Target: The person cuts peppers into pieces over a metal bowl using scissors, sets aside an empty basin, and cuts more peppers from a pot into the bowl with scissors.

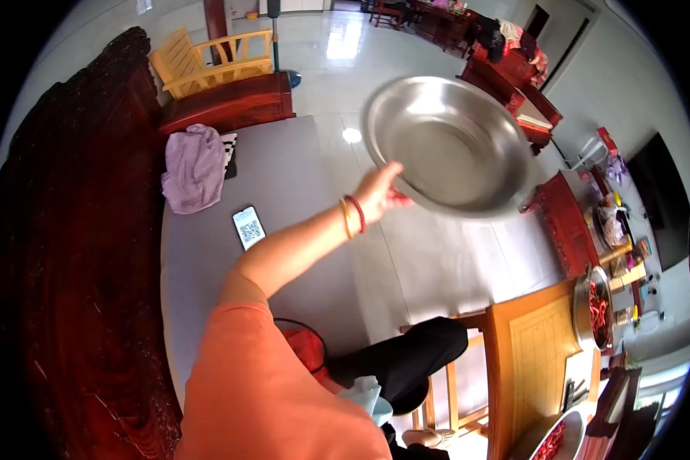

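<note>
My left hand [382, 193], with a red and a yellow bracelet at the wrist, grips the near-left rim of a wide stainless steel basin [452, 157]. The thumb lies over the rim and the fingers are underneath. The basin is held up in the air above the tiled floor, tilted so that its inside faces me, and nothing shows in it. My right hand is not visible. By my lap there is a pale blue crumpled item [366, 397], its kind unclear.
A wooden table [533, 330] at right bears a metal bowl of red peppers [599, 310] and another bowl of red peppers [552, 443]. On the grey seat [291, 161] lie a phone [248, 227] and a purple cloth [194, 170]. A red-lined bin [303, 349] stands beside me.
</note>
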Demonstrator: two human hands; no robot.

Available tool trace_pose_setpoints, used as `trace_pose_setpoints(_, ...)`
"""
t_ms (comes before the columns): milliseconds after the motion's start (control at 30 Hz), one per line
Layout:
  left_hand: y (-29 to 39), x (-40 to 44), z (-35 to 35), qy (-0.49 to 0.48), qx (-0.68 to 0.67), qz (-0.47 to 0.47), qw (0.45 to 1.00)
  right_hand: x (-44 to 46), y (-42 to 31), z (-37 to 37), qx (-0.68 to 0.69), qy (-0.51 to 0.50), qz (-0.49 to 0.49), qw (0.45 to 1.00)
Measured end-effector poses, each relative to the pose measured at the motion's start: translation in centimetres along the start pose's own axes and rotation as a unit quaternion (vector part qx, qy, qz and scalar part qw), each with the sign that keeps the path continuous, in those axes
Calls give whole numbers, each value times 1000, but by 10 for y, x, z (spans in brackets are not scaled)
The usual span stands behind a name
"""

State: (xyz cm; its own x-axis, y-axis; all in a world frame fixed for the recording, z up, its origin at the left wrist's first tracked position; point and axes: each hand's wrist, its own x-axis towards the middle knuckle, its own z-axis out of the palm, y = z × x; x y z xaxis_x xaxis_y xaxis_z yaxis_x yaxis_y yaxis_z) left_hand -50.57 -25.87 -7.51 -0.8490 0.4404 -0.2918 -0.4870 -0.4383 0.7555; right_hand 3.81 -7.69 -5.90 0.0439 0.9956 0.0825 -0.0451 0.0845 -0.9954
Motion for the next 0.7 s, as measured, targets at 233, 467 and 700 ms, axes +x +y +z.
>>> trace_pose_setpoints(233, 103, 105, -148, 99, -44, 192, 975, -2, 13, 99, 13, -80, 18, 997)
trace_pose_setpoints(467, 193, 175, -252, 230, -157, 223, 934, -10, 23, 165, 21, -102, 38, 994)
trace_pose_setpoints(700, 215, 202, -305, 284, -174, 224, 916, -10, 27, 192, 9, -88, 45, 995)
